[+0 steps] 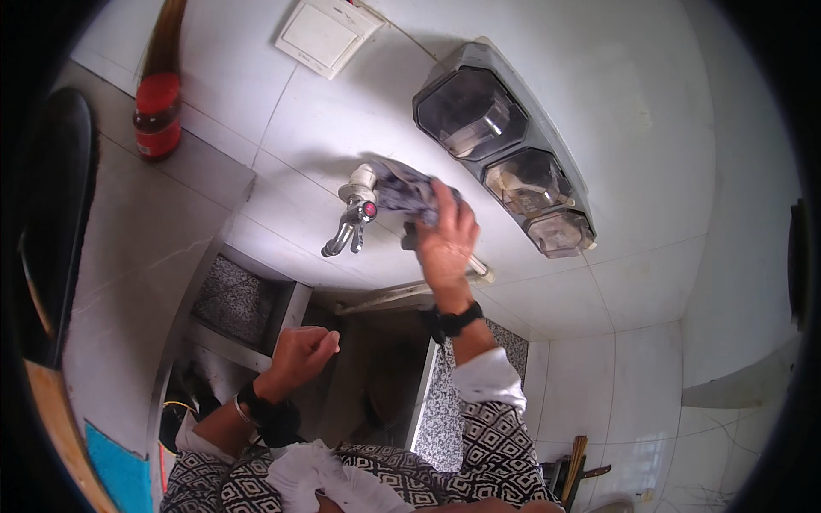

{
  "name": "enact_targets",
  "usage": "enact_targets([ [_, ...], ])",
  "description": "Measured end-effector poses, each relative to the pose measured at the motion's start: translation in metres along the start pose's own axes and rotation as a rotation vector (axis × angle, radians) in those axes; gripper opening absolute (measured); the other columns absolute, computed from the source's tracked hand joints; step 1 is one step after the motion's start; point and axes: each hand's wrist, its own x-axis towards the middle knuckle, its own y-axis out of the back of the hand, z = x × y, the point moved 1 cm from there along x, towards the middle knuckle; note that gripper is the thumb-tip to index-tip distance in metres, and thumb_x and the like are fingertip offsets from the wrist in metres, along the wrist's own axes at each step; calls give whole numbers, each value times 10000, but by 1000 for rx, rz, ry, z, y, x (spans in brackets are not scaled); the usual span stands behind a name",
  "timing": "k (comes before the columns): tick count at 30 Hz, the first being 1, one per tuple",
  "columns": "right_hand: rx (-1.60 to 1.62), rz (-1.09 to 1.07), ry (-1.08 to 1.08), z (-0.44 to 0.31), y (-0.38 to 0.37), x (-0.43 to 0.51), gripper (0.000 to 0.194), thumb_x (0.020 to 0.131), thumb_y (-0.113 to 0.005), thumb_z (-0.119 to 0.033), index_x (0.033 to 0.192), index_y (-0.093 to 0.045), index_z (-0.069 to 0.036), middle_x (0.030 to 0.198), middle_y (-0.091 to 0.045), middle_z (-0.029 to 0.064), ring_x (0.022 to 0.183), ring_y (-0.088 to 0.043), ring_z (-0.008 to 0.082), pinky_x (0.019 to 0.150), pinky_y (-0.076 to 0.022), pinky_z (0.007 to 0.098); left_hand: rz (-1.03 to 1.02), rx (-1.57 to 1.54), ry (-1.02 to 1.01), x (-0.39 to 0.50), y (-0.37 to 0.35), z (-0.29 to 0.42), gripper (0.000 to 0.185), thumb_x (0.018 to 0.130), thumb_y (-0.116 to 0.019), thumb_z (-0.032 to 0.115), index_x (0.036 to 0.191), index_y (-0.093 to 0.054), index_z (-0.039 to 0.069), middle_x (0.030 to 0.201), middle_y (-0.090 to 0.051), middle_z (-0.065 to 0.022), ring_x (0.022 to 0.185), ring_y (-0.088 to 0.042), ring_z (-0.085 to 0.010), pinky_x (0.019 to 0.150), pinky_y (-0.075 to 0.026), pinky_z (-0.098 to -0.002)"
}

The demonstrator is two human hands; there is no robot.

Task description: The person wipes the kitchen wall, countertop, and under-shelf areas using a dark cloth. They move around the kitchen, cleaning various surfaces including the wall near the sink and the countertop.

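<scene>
My right hand (446, 247) presses a crumpled grey-and-white cloth (407, 192) against the white tiled wall, its fingers spread over the cloth's right end. The cloth's other end reaches the white pipe collar behind a chrome tap (349, 224) with a red button on its handle. Below and to the left, my left hand (301, 356) is curled into a loose fist and appears to hold nothing. It hovers over a dark recess beneath the tap. A dark object partly hidden by my right hand sits under the cloth.
A wall rack of clear-fronted containers (471, 112) hangs right of the tap, below a white switch (327, 35). On the left counter (141, 256) stand a red-lidded jar (157, 115) and a black pan (58, 211). A white pipe (385, 296) runs along the wall; knives (577, 468) stand lower right.
</scene>
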Motion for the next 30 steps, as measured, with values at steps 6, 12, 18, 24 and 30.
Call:
enact_targets([
  [6, -374, -311, -479, 163, 62, -124, 491, 876, -664, -123, 1361, -601, -162, 1495, -475, 68, 1275, -491, 367, 1018, -447, 499, -13, 59, 95, -9, 7, -2, 332, 971, -626, 178, 701, -639, -14, 640, -614, -170, 563, -630, -291, 528, -446, -368],
  [12, -434, 104, -706, 272, 109, -176, 471, 886, -552, -8, 1354, -595, -34, 1481, -392, 316, 1351, -419, 478, 1105, -383, 556, -18, 45, 28, -8, 5, 0, 338, 966, -630, 178, 688, -632, -14, 630, -598, -177, 550, -616, -301, 522, -442, -374],
  [18, -96, 245, -234, 213, 25, -127, 478, 875, -635, -47, 1352, -602, -78, 1383, -501, 283, 1176, -499, 457, 1002, -418, 561, -54, 113, 92, -15, -15, -15, 322, 962, -641, 191, 708, -658, -5, 633, -612, -172, 542, -620, -301, 521, -450, -372],
  [24, -350, -32, -99, 222, 33, -187, 417, 822, -677, -49, 1233, -701, -117, 1333, -585, 210, 1126, -530, 433, 961, -451, 539, -54, 149, 138, -23, -19, -17, 326, 968, -643, 206, 714, -667, 2, 645, -633, -167, 552, -636, -292, 528, -463, -355],
  [30, 89, 299, -269, 176, 68, -120, 447, 785, -706, -29, 1230, -686, -7, 1388, -571, 167, 1257, -456, 403, 1016, -426, 499, -64, 82, 88, -7, -33, -9, 339, 971, -650, 216, 703, -651, 9, 643, -620, -165, 545, -625, -300, 510, -441, -373],
])
